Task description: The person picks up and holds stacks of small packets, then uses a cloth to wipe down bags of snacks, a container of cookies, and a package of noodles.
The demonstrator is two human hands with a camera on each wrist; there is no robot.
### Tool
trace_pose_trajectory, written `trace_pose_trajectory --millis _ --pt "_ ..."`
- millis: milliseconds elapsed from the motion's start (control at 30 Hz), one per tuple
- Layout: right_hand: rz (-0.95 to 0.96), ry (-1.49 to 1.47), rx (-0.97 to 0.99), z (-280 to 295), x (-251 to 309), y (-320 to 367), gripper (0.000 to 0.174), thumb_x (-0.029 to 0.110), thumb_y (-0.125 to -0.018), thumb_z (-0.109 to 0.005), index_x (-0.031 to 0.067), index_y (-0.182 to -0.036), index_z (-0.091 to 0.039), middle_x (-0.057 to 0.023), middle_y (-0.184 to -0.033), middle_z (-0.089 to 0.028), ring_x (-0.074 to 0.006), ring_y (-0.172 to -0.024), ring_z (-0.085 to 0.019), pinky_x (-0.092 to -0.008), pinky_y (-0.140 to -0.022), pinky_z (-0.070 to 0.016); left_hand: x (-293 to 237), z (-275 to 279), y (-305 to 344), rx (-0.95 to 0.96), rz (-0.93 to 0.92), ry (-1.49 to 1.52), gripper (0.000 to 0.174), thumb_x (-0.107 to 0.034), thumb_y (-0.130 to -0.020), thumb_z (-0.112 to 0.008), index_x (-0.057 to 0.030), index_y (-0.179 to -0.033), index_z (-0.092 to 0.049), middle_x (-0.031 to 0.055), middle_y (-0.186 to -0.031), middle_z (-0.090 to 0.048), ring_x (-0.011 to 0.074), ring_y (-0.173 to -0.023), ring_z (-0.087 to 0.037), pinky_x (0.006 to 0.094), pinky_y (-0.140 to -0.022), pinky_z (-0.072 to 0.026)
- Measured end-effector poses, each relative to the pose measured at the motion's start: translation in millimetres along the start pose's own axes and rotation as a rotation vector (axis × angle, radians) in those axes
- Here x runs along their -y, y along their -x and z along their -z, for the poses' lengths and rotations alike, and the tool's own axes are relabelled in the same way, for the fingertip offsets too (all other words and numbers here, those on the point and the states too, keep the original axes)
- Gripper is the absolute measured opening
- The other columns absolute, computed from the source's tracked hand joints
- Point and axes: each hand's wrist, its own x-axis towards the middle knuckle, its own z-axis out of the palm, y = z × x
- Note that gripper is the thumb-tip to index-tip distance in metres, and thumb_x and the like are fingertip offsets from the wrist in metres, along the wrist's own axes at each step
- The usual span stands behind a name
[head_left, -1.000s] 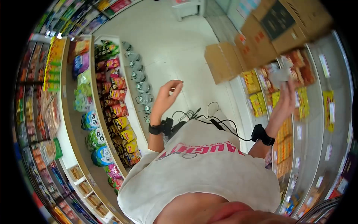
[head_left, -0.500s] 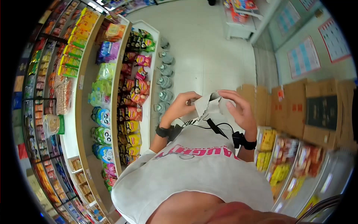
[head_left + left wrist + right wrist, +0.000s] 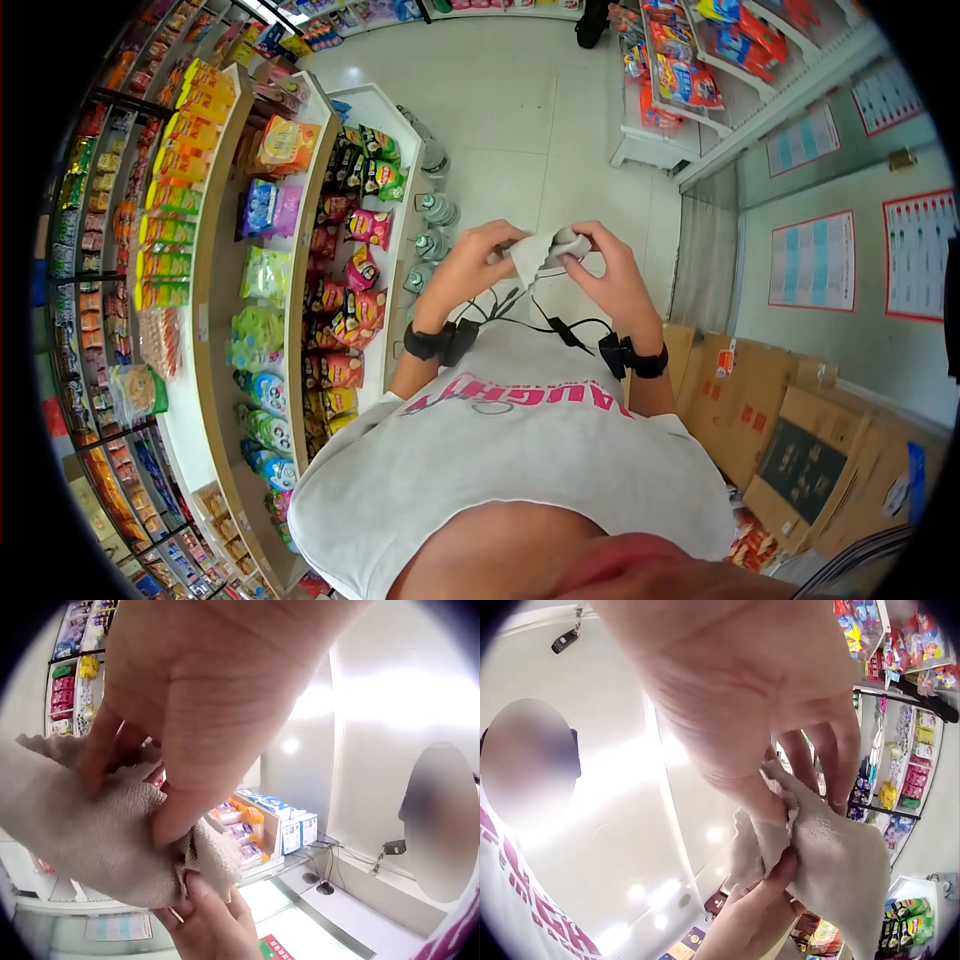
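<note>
Grey cloth (image 3: 530, 256) btwn L hand (image 3: 468, 270) & R hand (image 3: 615, 281).

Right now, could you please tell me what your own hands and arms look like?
My left hand and right hand are both bare. Each wrist wears a black strap with a dark, boxy unit on it, and thin black cables show between the wrists. The pale grey top has short sleeves, leaving the forearms bare.
</note>
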Motion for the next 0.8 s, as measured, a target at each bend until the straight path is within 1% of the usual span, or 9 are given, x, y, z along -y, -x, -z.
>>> trace_pose_trajectory --millis 200,233,367,467,500,633,733,767,800 --pt "0.028 0.151 0.032 -11.0 -25.6 -185.7 0.028 0.009 -0.084 -0.069 -0.0025 -0.108 -0.059 -0.0149 -0.091 -0.064 -0.0239 -0.08 -0.06 -0.0318 -0.077 -0.0491 98.7 94.8 -114.2 0.0 0.03 0.045 0.028 -0.009 -0.079 -0.068 0.0019 -0.105 -0.066 0.0112 -0.089 -0.067 0.0221 -0.079 -0.064 0.0289 -0.066 -0.0495" --pt "0.047 0.162 0.031 -13.3 -25.8 -220.7 0.028 0.009 -0.084 -0.069 -0.0027 -0.108 -0.06 -0.0153 -0.093 -0.064 -0.0238 -0.081 -0.061 -0.0319 -0.077 -0.049 117.4 113.9 -133.7 0.012 0.086 0.066 0.033 -0.015 -0.08 -0.071 0.0018 -0.108 -0.065 0.0119 -0.098 -0.067 0.0235 -0.087 -0.063 0.0295 -0.072 -0.0494" --pt "0.106 0.206 0.071 -21.1 -12.7 -346.1 0.03 0.007 -0.085 -0.067 -0.0016 -0.113 -0.06 -0.015 -0.097 -0.065 -0.024 -0.082 -0.061 -0.0324 -0.077 -0.0487 158.5 188.7 -206.4 -0.242 -0.095 -0.192 0.042 -0.021 -0.082 -0.074 -0.0013 -0.117 -0.061 0.0121 -0.118 -0.061 0.0263 -0.108 -0.057 0.0357 -0.089 -0.0469" --pt "0.117 0.151 0.115 -28.8 -13.5 -429.0 0.03 0.006 -0.086 -0.065 -0.0005 -0.114 -0.06 -0.0142 -0.098 -0.066 -0.0244 -0.082 -0.06 -0.0325 -0.077 -0.0484 169.1 241.4 -259.8 -0.329 -0.058 -0.071 0.044 -0.027 -0.081 -0.075 -0.0018 -0.115 -0.063 0.0152 -0.115 -0.062 0.0293 -0.112 -0.056 0.0377 -0.095 -0.0448" --pt "0.122 0.13 0.132 -32.8 -20.4 -455.2 0.03 0.006 -0.086 -0.065 -0.0001 -0.115 -0.059 -0.014 -0.099 -0.066 -0.0243 -0.082 -0.06 -0.0327 -0.077 -0.0483 168.3 255.8 -276.2 -0.346 0.006 0.067 0.034 -0.019 -0.083 -0.073 -0.0012 -0.11 -0.065 0.0127 -0.108 -0.065 0.0262 -0.1 -0.061 0.0348 -0.085 -0.049" --pt "0.122 0.045 0.222 -47.3 -53.9 -561.3 0.032 0.006 -0.086 -0.064 0.0016 -0.118 -0.059 -0.0129 -0.098 -0.066 -0.0229 -0.081 -0.06 -0.0326 -0.077 -0.0484 223.6 302.8 -335.5 -0.375 0.087 0.115 0.018 -0.01 -0.084 -0.067 0.0003 -0.099 -0.067 0.0099 -0.088 -0.068 0.0215 -0.08 -0.064 0.0298 -0.069 -0.0483" --pt "0.098 -0.05 0.26 -51.9 -85.8 -649.9 0.034 0.006 -0.086 -0.065 0.0033 -0.12 -0.059 -0.0126 -0.095 -0.066 -0.0208 -0.079 -0.061 -0.0316 -0.077 -0.0488 265.8 337.7 -385.2 -0.42 0.157 0.068 0.017 -0.009 -0.085 -0.065 0.001 -0.099 -0.066 0.0102 -0.088 -0.069 0.0201 -0.078 -0.064 0.0292 -0.067 -0.0482" --pt "0.078 -0.093 0.263 -52.9 -98.4 -680.0 0.035 0.006 -0.086 -0.065 0.0039 -0.12 -0.059 -0.0125 -0.093 -0.066 -0.0201 -0.078 -0.061 -0.0312 -0.077 -0.0489 275.4 350.0 -405.8 -0.44 0.215 0.04 0.016 -0.009 -0.088 -0.063 0.004 -0.097 -0.065 0.0082 -0.082 -0.068 0.0132 -0.073 -0.061 0.0271 -0.07 -0.0479" --pt "0.077 -0.099 0.302 -51.7 -108.8 -710.7 0.035 0.006 -0.086 -0.066 0.0042 -0.121 -0.058 -0.0126 -0.092 -0.066 -0.0197 -0.079 -0.061 -0.0308 -0.078 -0.049 284.0 365.2 -426.0 -0.426 0.261 0.066 0.016 -0.009 -0.089 -0.063 0.0039 -0.098 -0.065 0.008 -0.083 -0.068 0.0129 -0.072 -0.061 0.027 -0.069 -0.0478"
